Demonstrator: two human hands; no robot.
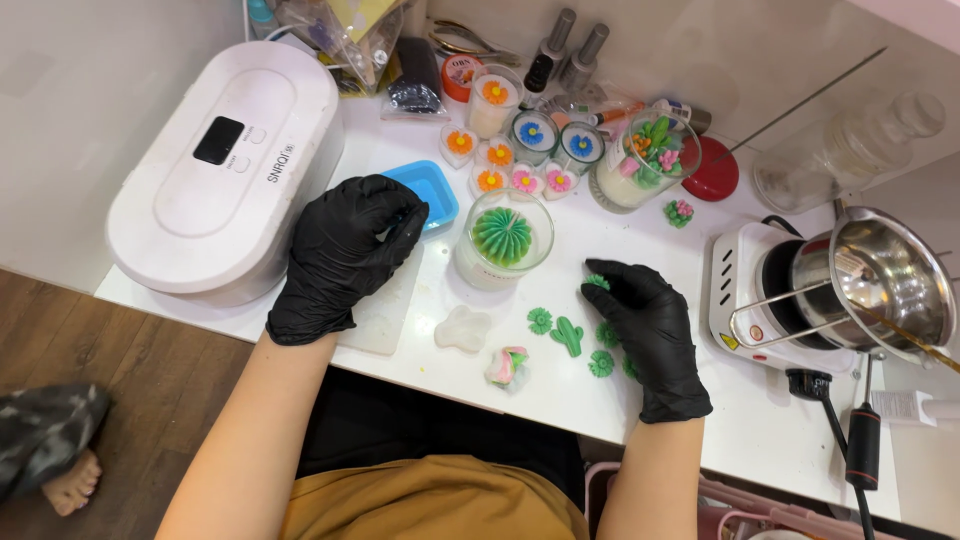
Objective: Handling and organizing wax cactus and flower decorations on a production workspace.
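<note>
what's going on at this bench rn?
A person in black gloves works at a white table. The right hand pinches a small green wax piece beside a green cactus shape. The left hand rests, fingers curled, on a white mould slab. Between them stands a glass candle with a green succulent.

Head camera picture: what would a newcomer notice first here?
First, the two black-gloved hands over the white table: the left hand rests by a blue tray, and the right hand touches small green wax pieces. Between them stands a glass candle with a green succulent shape on top. At the far right, a steel pot sits on a small white hotplate.
</note>
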